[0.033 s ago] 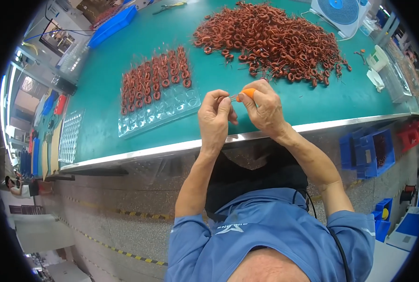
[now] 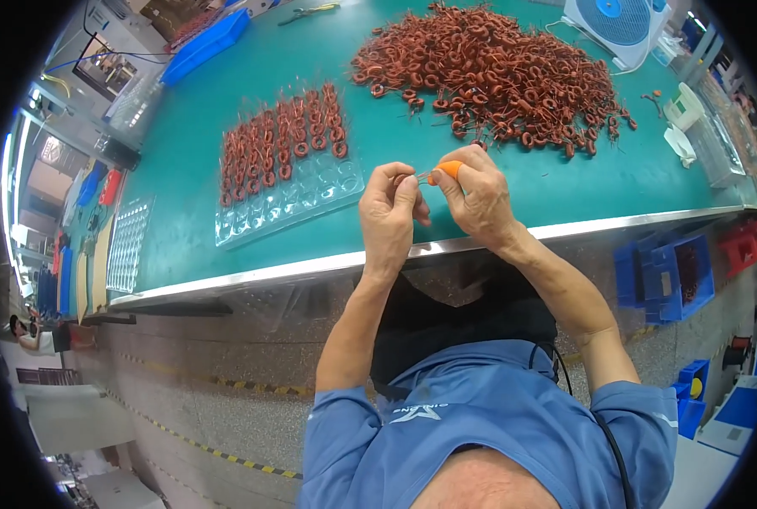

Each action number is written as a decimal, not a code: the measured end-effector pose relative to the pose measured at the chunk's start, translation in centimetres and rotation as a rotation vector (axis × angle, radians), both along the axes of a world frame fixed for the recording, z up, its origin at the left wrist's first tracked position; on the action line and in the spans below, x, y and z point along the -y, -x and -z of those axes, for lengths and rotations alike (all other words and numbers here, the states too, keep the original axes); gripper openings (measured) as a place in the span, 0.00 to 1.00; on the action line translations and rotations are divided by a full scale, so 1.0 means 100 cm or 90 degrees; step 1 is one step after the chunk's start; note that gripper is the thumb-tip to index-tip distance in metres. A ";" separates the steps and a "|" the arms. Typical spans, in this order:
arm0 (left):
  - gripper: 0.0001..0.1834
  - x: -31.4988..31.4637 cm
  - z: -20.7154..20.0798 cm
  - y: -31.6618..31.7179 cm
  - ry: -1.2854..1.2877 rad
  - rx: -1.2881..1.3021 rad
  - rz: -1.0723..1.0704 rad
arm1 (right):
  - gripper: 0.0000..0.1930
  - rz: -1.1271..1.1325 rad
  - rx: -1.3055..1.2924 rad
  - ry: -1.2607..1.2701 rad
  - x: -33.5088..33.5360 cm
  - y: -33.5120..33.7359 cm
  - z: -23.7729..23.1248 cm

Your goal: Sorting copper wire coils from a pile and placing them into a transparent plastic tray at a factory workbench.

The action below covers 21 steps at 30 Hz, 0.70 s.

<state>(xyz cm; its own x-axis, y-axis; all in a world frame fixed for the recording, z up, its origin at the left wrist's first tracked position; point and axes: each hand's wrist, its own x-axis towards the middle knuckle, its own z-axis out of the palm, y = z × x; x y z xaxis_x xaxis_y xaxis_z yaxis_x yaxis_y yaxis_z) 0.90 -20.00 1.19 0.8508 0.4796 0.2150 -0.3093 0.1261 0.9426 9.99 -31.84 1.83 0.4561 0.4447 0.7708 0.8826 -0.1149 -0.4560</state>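
My left hand point(image 2: 389, 208) is closed, thumb and forefinger pinching a small copper-red ring coil that the fingers mostly hide. Thin wire leads point(image 2: 423, 177) run from it toward my right hand point(image 2: 482, 197). That hand is closed on the lead ends, and an orange finger cot point(image 2: 451, 169) covers a fingertip. Both hands are just above the table's near edge. To their left lies a clear plastic tray point(image 2: 298, 204), its far part filled with rows of upright ring coils point(image 2: 283, 136). A large heap of similar coils point(image 2: 497, 76) spreads beyond my right hand.
A fan point(image 2: 612, 21) stands at the back right, near a pale green container point(image 2: 684, 106). A blue bin point(image 2: 204, 49) and pliers point(image 2: 309, 13) lie at the back left. Another clear tray point(image 2: 131, 246) is at far left. Blue crates point(image 2: 671, 276) stand below the table's right side.
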 end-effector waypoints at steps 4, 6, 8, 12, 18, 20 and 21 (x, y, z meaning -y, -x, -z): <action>0.07 -0.004 -0.002 0.003 0.065 0.031 0.026 | 0.07 -0.047 -0.121 0.035 -0.001 -0.001 -0.009; 0.08 -0.005 -0.005 0.005 0.040 0.017 0.023 | 0.06 -0.038 -0.059 0.021 -0.002 -0.001 -0.006; 0.09 -0.007 -0.008 0.007 0.016 0.003 0.018 | 0.05 -0.031 0.004 0.006 -0.002 0.002 -0.007; 0.09 -0.005 -0.009 0.008 -0.060 -0.023 -0.007 | 0.07 -0.021 0.003 0.034 -0.001 -0.001 -0.013; 0.13 -0.019 -0.013 0.007 0.029 -0.063 0.089 | 0.08 -0.057 -0.265 0.035 -0.003 -0.004 -0.003; 0.14 -0.020 -0.012 0.008 -0.001 -0.050 0.089 | 0.11 -0.129 -0.435 -0.036 0.000 -0.006 0.001; 0.14 -0.021 -0.013 0.009 -0.035 -0.033 0.089 | 0.16 -0.164 -0.454 -0.025 0.007 -0.007 -0.003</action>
